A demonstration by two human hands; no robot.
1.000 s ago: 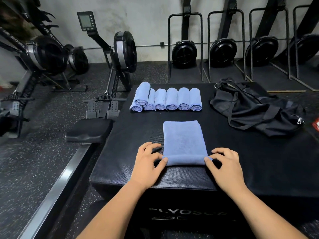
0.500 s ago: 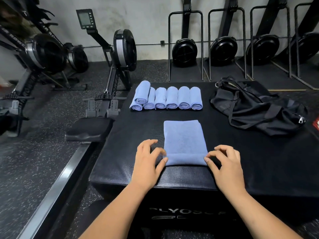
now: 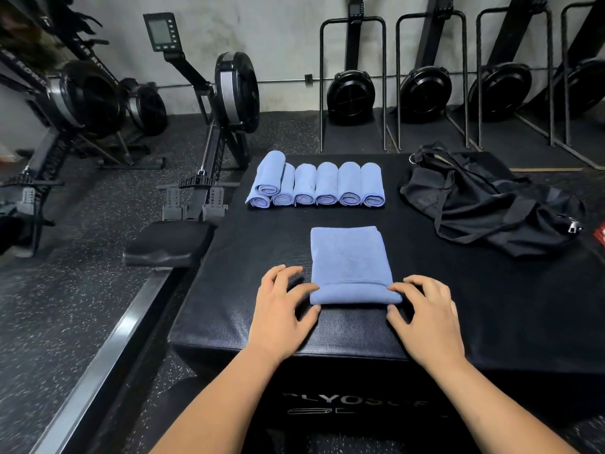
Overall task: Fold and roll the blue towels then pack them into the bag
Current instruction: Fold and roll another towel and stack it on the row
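Head view: a blue towel (image 3: 350,257) lies folded into a narrow strip at the middle of the black padded worktop (image 3: 491,306). Its near edge is turned over into a low roll across the strip's width.

The left hand (image 3: 281,312) is at the roll's left end, with fingers curled and the end pinched between forefinger and thumb. The right hand (image 3: 425,319) grips the right end in the same way. Both wrists are over the worktop's front edge.

Above the towel in the frame, well apart from it, the rolled towels (image 3: 316,185) lie side by side in a row with their spiral ends facing the camera. One more rests on top at the row's left end.

The black bag (image 3: 484,204) lies slumped on the worktop at the right of the frame, its straps loose across it. A rowing machine (image 3: 229,90) stands on the floor at upper left.
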